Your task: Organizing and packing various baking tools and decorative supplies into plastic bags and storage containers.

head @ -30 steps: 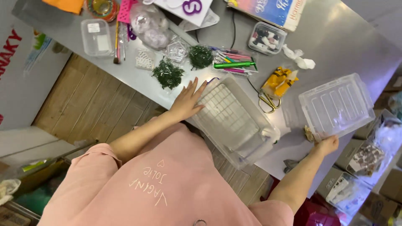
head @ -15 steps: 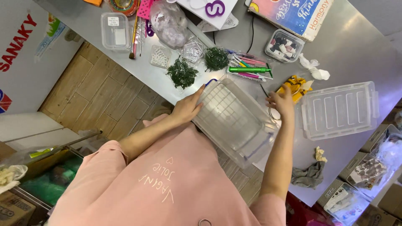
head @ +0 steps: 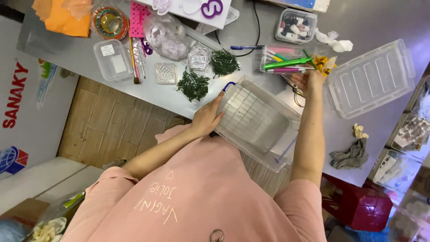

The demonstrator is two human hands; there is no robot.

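Observation:
A large clear plastic box (head: 262, 123) with a ribbed bottom lies tilted at the near edge of the grey table (head: 380, 18). My left hand (head: 207, 118) grips its left corner, thumb on the rim. My right hand (head: 309, 79) reaches over the box's far corner and touches a yellow crumpled thing (head: 323, 62) beside a clear case of coloured markers (head: 284, 60). Its fingers are curled away from me, so what they hold is hidden. The box's clear lid (head: 371, 78) lies to the right.
Two dark green tufts (head: 193, 85) lie left of the box. A small clear tub (head: 112, 58), brushes, a bag of clear pieces (head: 168, 36) and a small box of dark and white bits (head: 295, 24) fill the far side. A grey rag (head: 351, 156) lies right; a red stool (head: 363, 207) below.
My right hand came from the table's right side, across to the yellow thing, and now sits a little further forward. My left hand shifted from flat on the box to gripping its corner.

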